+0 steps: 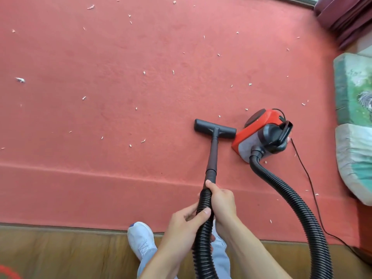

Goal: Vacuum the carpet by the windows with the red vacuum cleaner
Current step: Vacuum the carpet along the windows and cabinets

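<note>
so the red carpet (100, 57) fills nearly the whole frame, with a strip of wooden floor (60, 250) along the bottom. the red vacuum cleaner (261, 135) sits on the carpet right of centre. its ribbed hose (291, 202) loops down the lower right and comes back up through the hands. the wand (212, 156) runs up the middle to the floor nozzle (214, 131), which lies flat on the carpet just beside the canister. the right hand (221, 200) wraps the hose where it meets the wand, and the left hand (187, 220) grips the hose just below, fingers curled round on both. white scraps (20, 79) dot the carpet all over. looks to me like the sweeping has barely begun. the next move calls for pushing the nozzle up and left through the scraps, with enough hose slack to reach.
</note>
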A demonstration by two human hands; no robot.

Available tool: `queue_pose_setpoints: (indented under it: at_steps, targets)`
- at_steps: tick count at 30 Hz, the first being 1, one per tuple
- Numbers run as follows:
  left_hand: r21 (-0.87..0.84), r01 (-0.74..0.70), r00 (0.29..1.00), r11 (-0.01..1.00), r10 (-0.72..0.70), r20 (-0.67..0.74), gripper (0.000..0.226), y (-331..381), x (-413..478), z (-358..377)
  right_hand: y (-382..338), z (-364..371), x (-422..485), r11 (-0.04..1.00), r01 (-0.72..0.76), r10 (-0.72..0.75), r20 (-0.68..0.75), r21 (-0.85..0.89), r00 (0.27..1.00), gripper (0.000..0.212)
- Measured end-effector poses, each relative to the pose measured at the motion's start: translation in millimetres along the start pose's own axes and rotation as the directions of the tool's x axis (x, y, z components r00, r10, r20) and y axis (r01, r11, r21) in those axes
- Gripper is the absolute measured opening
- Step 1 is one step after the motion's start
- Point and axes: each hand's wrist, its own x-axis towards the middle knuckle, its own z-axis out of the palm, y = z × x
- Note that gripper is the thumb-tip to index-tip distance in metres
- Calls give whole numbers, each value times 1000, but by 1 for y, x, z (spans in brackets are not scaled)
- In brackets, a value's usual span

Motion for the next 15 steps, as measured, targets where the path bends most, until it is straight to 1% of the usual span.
queue_pose_setpoints:
  at_steps: [3,6,9,12,15]
  targets:
    - [30,14,1000,999,-15,23,20,8,13,4,-20,0,18,999,37,-37,3,0,999,34]
    - [49,-16,999,999,14,36,25,12,25,10,-36,-1,34,997,81,-81,-2,1,997,32]
    - [23,-38,999,999,38,-6,30,10,29,11,-40,-4,37,992,121,-120,41,-32,992,34]
    - [-18,4,999,1000,-5,-34,35,7,18,4,-32,-9,23,990,120,-111,104,-79,988,30]
    - [-1,36,999,999,-36,8,33,10,-5,-1,-16,-20,2,986,92,-78,104,-142,992,33]
